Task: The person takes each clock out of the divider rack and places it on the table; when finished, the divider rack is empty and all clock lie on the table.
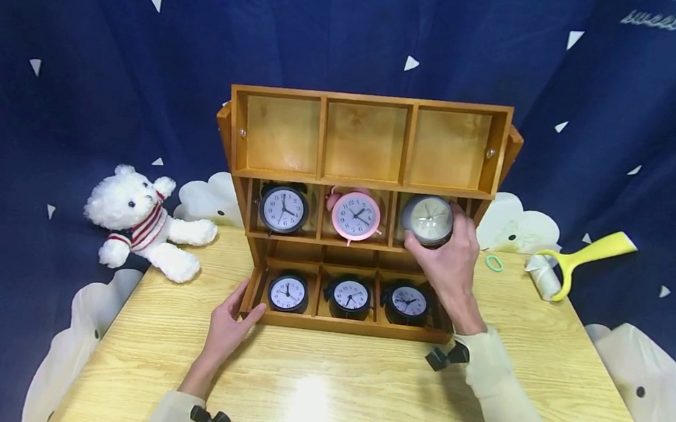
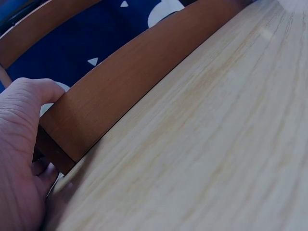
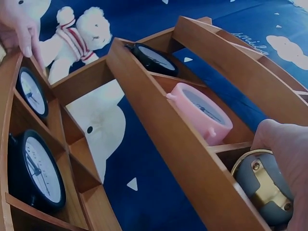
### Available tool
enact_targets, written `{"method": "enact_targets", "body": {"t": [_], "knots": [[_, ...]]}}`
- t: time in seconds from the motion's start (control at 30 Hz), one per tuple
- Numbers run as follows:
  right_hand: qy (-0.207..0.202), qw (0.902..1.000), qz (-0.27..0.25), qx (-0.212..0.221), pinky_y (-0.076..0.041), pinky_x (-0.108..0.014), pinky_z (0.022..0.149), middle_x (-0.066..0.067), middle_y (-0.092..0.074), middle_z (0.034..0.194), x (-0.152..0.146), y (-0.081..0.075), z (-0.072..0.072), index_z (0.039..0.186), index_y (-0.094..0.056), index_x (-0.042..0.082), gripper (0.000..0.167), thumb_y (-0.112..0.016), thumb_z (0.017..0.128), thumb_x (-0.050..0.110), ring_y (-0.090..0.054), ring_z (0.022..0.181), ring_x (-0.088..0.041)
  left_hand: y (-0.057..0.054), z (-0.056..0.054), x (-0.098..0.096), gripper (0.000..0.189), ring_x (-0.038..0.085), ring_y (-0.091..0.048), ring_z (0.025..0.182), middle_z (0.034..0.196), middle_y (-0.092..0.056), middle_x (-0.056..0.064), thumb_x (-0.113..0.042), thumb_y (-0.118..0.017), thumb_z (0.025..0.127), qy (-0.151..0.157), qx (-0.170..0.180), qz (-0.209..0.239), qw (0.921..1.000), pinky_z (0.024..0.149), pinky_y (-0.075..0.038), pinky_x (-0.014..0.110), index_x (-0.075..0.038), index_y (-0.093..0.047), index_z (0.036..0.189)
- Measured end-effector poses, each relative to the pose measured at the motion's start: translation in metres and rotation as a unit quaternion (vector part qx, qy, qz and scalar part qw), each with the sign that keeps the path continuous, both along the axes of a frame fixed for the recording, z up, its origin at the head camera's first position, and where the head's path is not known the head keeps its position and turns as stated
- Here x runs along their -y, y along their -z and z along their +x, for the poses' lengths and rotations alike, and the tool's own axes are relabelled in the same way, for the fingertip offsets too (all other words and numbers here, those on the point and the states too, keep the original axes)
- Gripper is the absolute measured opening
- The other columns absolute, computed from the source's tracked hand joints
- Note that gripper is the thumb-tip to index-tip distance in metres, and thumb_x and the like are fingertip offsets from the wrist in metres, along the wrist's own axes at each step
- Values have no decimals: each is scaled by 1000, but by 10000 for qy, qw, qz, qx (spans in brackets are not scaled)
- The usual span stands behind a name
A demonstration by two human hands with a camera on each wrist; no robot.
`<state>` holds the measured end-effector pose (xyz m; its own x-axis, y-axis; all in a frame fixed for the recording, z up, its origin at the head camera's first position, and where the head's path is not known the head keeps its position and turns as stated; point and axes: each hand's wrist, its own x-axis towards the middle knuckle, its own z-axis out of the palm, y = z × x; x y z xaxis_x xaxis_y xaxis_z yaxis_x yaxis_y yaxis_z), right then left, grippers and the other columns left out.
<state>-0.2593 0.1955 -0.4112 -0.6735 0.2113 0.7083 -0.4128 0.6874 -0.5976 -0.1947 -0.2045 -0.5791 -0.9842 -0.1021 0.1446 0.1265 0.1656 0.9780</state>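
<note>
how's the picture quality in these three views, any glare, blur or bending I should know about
Head view: sharp, but a bright glare patch on the table near the bottom edge, and wide-angle bending toward the borders. Left wrist view: the left hand is very close and soft, and the table grain looks washed out. Right wrist view: strong lens curvature bows the wooden rack; the right hand is blurred at the edge.

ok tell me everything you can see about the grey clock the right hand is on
The grey clock is round, with a grey case and a pale face under a glossy cover; glare hides its numerals. The right wrist view shows a brass-coloured fitting on its back. It sits at the mouth of the right compartment of the middle row of the wooden organiser, face forward, beside the pink clock. The right hand grips it from the side and below.
</note>
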Motion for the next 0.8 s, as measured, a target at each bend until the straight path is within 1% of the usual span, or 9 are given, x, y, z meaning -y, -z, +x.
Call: {"method": "enact_targets", "body": {"t": [0.13,0.2,0.27,0.43,0.6,0.7,0.8], "knots": [[-10,10000,6,75,-53,-59,94,-29,-61,126,-4,-4,4,140,-55,-5,89,-92,68,30,-61,114,-44,5,0,0,72,40,-52,137,159,-44,23,-7,-78,94,0,-151,-15,9999,102,-45,8,2,-42,157],[-22,9999,6,108,-53,-58,94,-29,-61,127,-6,-6,6,140,-55,-5,89,-92,68,31,-60,115,-44,8,-1,1,72,39,-53,137,159,-45,22,-9,-78,95,-7,-240,-61,9997,102,-44,7,1,-43,157],[-36,9999,5,137,-52,-57,95,-29,-61,127,-8,-8,7,140,-56,-5,89,-93,68,31,-60,115,-44,9,-1,2,72,38,-53,137,159,-45,21,-9,-79,94,-2,-295,-6,9996,103,-44,9,0,-45,156],[0,9998,-34,177,-50,-58,96,-28,-61,128,-13,-11,11,142,-56,-3,90,-93,68,31,-59,117,-44,9,-2,1,72,39,-54,136,158,-46,21,-10,-80,94,-13,-346,-59,9994,103,-44,9,0,-45,156],[-33,9997,-116,214,-49,-57,97,-27,-61,131,-17,-14,17,144,-56,-1,90,-94,68,28,-59,119,-42,10,-3,1,73,39,-53,138,159,-45,22,-7,-79,94,-40,-244,-97,9996,102,-43,7,0,-43,157],[-66,9995,-176,271,-49,-56,96,-25,-62,130,-19,-15,21,142,-57,-2,88,-95,67,25,-59,118,-41,5,-1,0,73,40,-51,139,159,-44,24,-6,-78,94,-51,-147,-47,9999,103,-42,7,1,-42,157],[-88,9991,-230,353,-47,-57,98,-24,-62,130,-22,-17,26,141,-58,-2,87,-97,67,23,-58,119,-39,-10,5,-3,72,43,-52,137,157,-45,27,-5,-78,93,-31,-140,-56,9999,104,-44,11,6,-42,155]]}}
